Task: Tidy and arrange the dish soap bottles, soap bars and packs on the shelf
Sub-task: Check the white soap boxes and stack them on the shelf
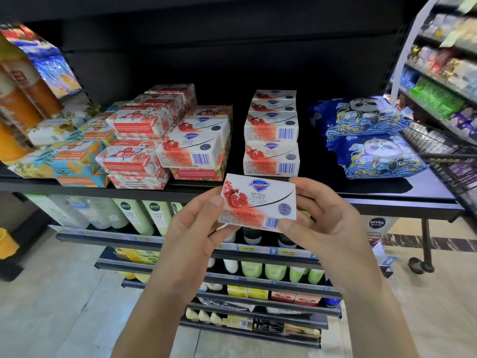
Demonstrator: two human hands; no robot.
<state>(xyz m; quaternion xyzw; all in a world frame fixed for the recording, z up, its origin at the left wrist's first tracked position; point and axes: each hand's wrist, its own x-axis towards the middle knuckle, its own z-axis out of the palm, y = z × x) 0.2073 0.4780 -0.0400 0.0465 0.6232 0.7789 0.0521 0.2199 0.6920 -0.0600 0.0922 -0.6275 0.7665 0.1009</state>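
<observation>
black shop shelving fills the view, and its top shelf [387, 200] carries the soap stock. in front of that shelf's edge, clear of the surface, a safeguard detox soap box [258, 202] is held face up and slightly tilted between both hands. the left hand [191, 228] pinches its left end, thumb on the printed face beside the pomegranate picture. the right hand [327, 223] grips the right end, thumb pressing the lower corner by the barcode, fingers curled behind. just behind the held box stands a neat stack of safeguard boxes [272, 135], two high at the front with more behind. to its left a pair of safeguard boxes [196, 146] lies askew on a loose heap of pink goat soap bars [134, 122]. further left lie blue-and-orange goat soap bars [69, 161] beside tall orange cartons [20, 99]. on the right of the shelf two blue panda-print packs [361, 117] lie one behind the other. pale green bottles [152, 218] line the shelf below.
</observation>
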